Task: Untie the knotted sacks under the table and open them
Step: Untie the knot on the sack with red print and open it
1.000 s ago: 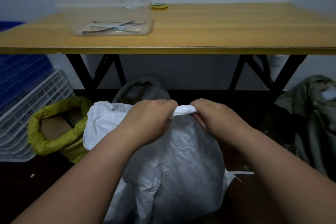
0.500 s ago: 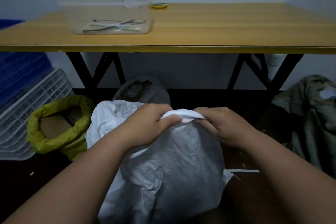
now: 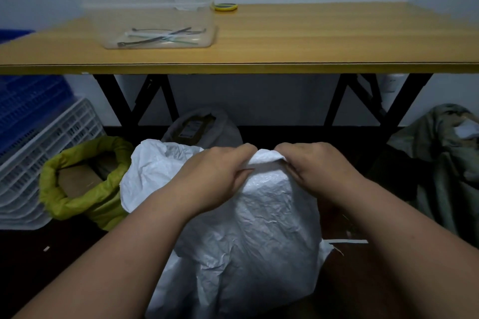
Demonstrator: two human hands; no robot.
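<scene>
Yellow-green sack point(image 3: 77, 197) beside white sack point(image 3: 259, 228)

No legible text anywhere. One label visible, on grey sack point(image 3: 204, 124) under table point(image 3: 285, 41), approx 11 o'clock from frame centre: dark panel w/ small white patch, print too small/blurred to read. No brands, nos. or signs made out.

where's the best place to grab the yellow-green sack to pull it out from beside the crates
Probably the rolled-down rim of the yellow-green sack, on its near right side, coming from above. The rim forms a thick cuff around the open mouth, and that side faces away from the white crates.
</scene>
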